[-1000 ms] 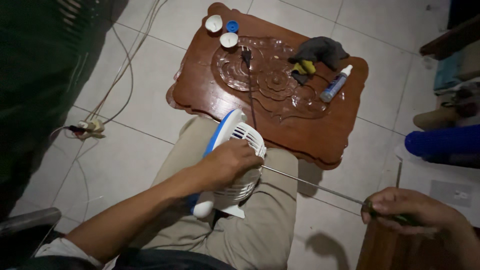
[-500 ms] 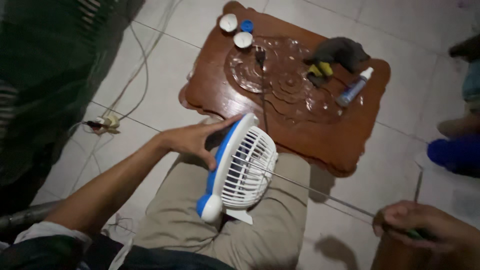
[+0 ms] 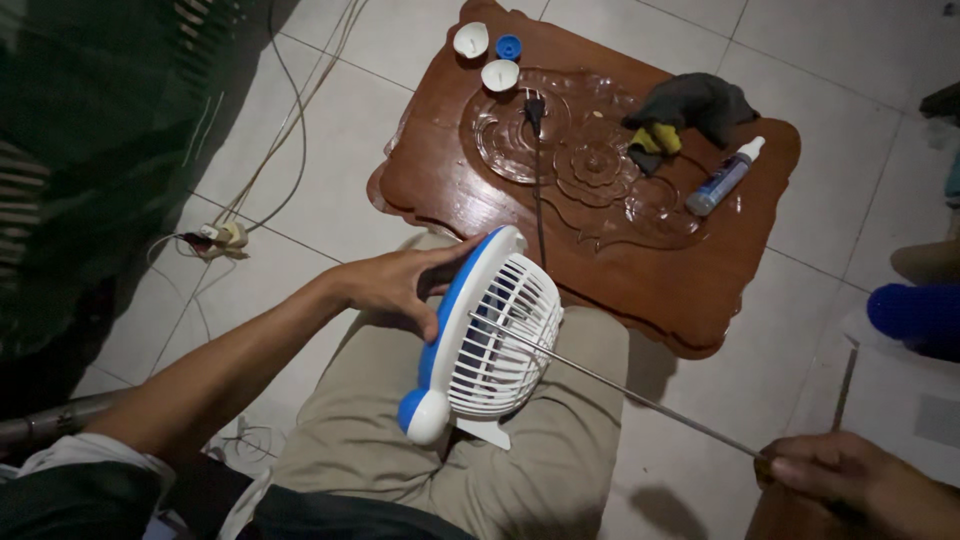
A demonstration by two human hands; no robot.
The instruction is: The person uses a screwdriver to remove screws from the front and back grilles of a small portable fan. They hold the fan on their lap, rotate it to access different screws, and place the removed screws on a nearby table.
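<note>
A small blue and white fan (image 3: 490, 340) rests on my lap, its white grille facing right. My left hand (image 3: 400, 285) grips the fan's blue back edge, thumb on top. My right hand (image 3: 850, 480), at the lower right, is closed on the end of a long thin metal rod (image 3: 620, 385). The rod runs up and left, and its tip lies in the grille slots. The fan's black cord (image 3: 538, 190) leads up onto the wooden table.
A carved brown wooden table (image 3: 450, 180) stands ahead with small white and blue caps (image 3: 490, 48), a dark cloth (image 3: 695, 105) and a spray bottle (image 3: 722, 178). Cables and a plug adapter (image 3: 222, 238) lie on the tiled floor at left. A blue object (image 3: 915, 312) sits far right.
My left hand moved from the grille's front to the fan's back edge and tipped the fan upright. The view shifted, and the rod's tip now rests in the grille.
</note>
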